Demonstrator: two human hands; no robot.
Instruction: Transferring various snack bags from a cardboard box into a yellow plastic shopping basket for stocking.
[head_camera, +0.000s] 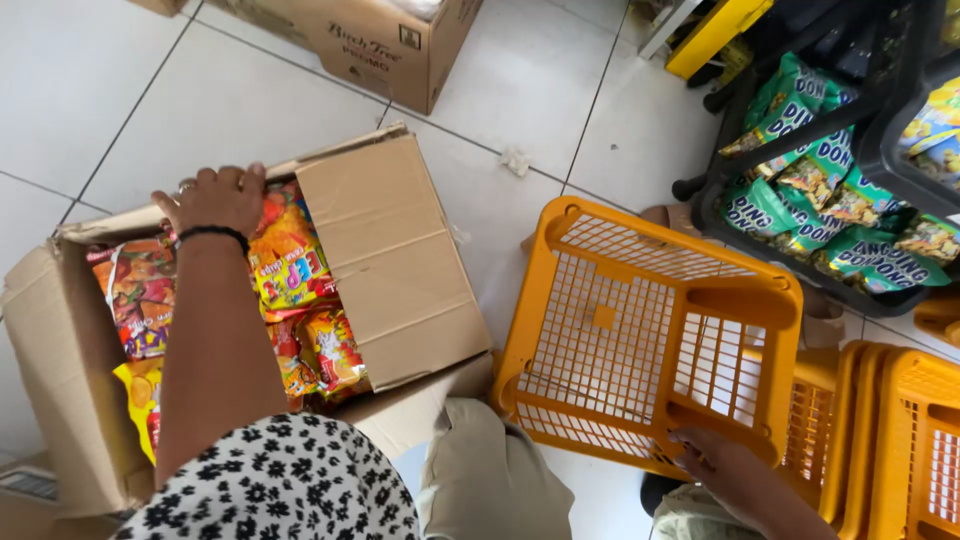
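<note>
Reaching left hand (212, 200) into cardboard box (395, 250) at nine o'clock, fingers curled over snack packets (290, 265); right hand (722, 462) gripping yellow basket (640, 330) rim, steadying it.

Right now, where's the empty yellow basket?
Head view, right of centre: the yellow basket sits on the floor tiles beside the open cardboard box, right hand on its near rim.

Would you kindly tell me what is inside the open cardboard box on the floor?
The cardboard box holds red, orange and yellow snack packets. The left hand rests at its far edge. The forearm and a box flap cover the packets beneath them, and lower layers are hidden.
</note>
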